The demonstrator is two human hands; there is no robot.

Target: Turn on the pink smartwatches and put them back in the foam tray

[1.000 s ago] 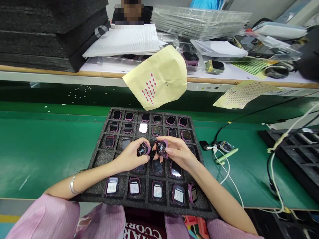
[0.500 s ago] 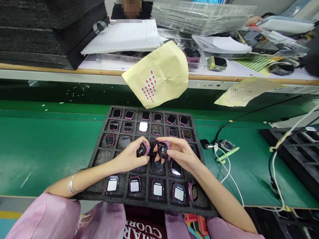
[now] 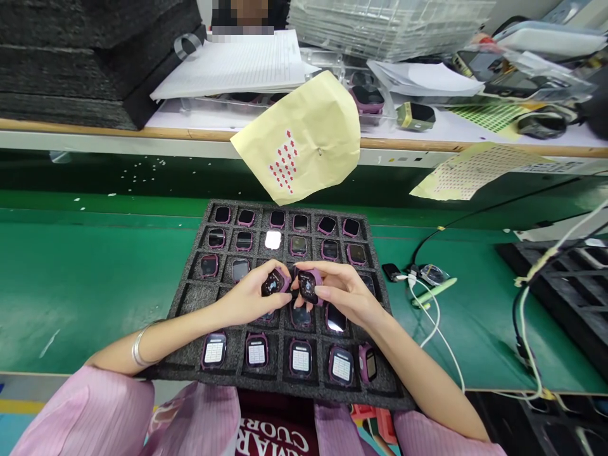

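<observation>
My left hand (image 3: 251,292) grips a purple-framed smartwatch (image 3: 274,283) between thumb and fingers, its lit screen facing up. In my right hand (image 3: 339,286) is another purple smartwatch (image 3: 308,286), also with a lit display. Both hands are over a dark foam tray (image 3: 194,297) on the green table, the two watches close together. Several more purple watches lie in the tray's compartments; one in the second row has a bright white screen (image 3: 273,239). Along the near row, several watches show white grid-like screens (image 3: 301,358). My hands hide part of the middle rows.
Black foam blocks (image 3: 61,63) are stacked on the shelf at the back left. A yellow sticker sheet (image 3: 304,139) hangs from the shelf edge. White cables (image 3: 434,316) and a green pen-like tool (image 3: 434,292) lie right of the tray. A person sits beyond the shelf.
The watch in my left hand has turned so that its screen faces up more, and my left thumb has moved right towards the other watch. The right-hand watch has shifted slightly left.
</observation>
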